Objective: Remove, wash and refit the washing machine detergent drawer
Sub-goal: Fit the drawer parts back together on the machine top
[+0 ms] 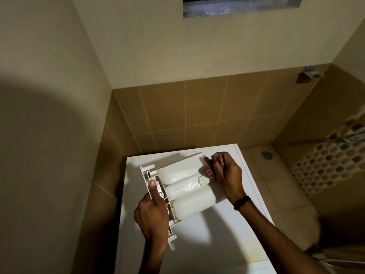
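The left hand [152, 216] grips the front panel of the drawer [185, 188], thumb along it. The drawer is upside down over the washing machine top [207, 240], inside its edges. The right hand [225, 173] clasps the drawer's far end. Open floor [276, 190] lies right.

Cream walls [148, 46] meet tan wall tiles [197, 107] above a tiled floor [276, 184], below a high window [243, 6].

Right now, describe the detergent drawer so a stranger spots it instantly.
Find the white washing machine top in the tiled corner. Over it, the left hand and right hand hold the detergent drawer. Its three rounded milky humps set it apart from the flat top.
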